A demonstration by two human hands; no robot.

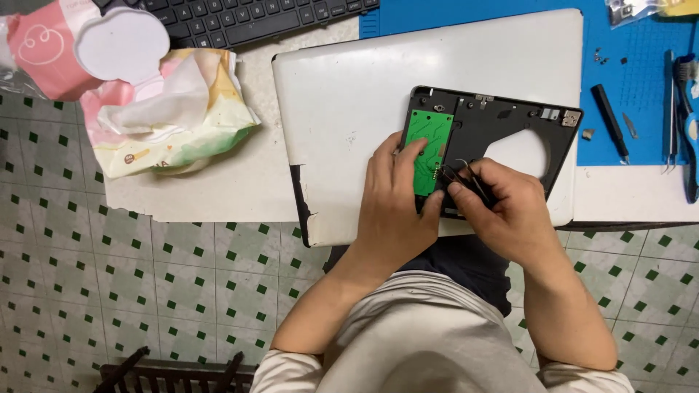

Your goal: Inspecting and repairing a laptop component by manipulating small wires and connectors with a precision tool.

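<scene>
**Two hands on one small circuit board**

Nearest the camera, over the person's lap, the left hand [397, 200] lies flat with fingers spread and relaxed, its fingertips pressing on the small green rectangular circuit board [426, 142]; it grips nothing, only steadies. Just beside it, the right hand [502, 204] has thumb and forefinger pinched shut around thin black metal tweezers [466, 177], whose tips meet the board's lower right edge.

That board sits in the left end of a black plastic drive frame with a round cut-out [510, 127], which rests on a closed white laptop lid with a chipped corner [349, 94]. My judgement: board and frame are light and stiff but fragile, the board best taken by its bare edges, the frame by its outer rim.

Farther off, on the blue cutting mat [641, 65], lie one black pen-shaped driver [610, 120] and, at the right edge, several slim tools, too crowded to count, plus a few tiny screws [598, 56]. Farthest left sit one crumpled pastel tissue pack [171, 113] and one black keyboard [247, 18].
</scene>
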